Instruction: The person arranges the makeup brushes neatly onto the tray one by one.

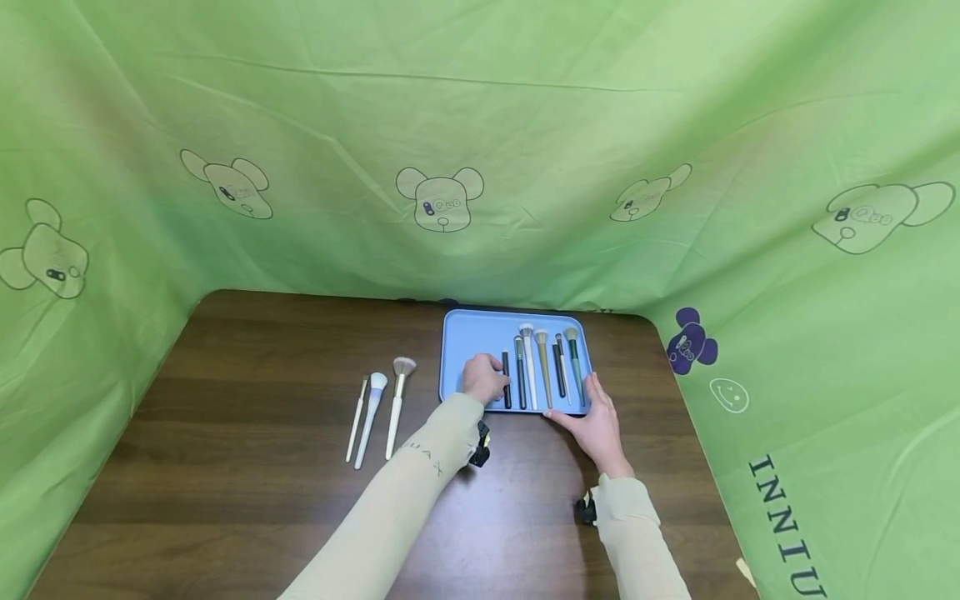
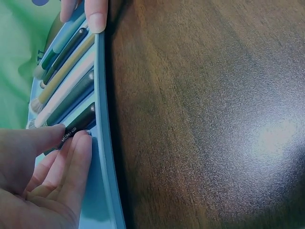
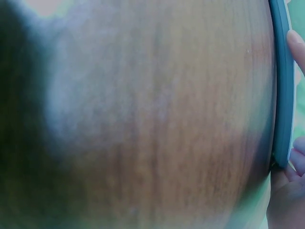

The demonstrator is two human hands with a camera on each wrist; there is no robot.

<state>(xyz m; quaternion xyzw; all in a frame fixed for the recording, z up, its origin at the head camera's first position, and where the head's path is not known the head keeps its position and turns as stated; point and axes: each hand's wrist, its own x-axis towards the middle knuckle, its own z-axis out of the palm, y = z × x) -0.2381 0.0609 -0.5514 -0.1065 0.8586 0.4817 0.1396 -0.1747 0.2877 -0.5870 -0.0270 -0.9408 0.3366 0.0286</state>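
Note:
My left hand (image 1: 483, 379) is over the blue tray (image 1: 468, 333), its thumb and fingers pinching a slim black makeup brush (image 2: 86, 117) with small lettering on the handle. That brush lies beside a row of several makeup brushes, among them a dark green-handled one (image 1: 521, 375), a white one (image 1: 532, 375) and a tan one (image 1: 545, 375). At the tray's near right corner, my right hand (image 1: 596, 425) holds the edge, thumb on the near rim and fingers along the right side. The right wrist view shows only part of this hand.
Three more makeup brushes lie on the brown wooden table (image 1: 247, 417) left of the tray: a thin one (image 1: 356, 425), a pale blue-white one (image 1: 369, 423) and a larger fluffy one (image 1: 397, 408). Green printed cloth (image 1: 315, 217) hangs around the table's back and sides.

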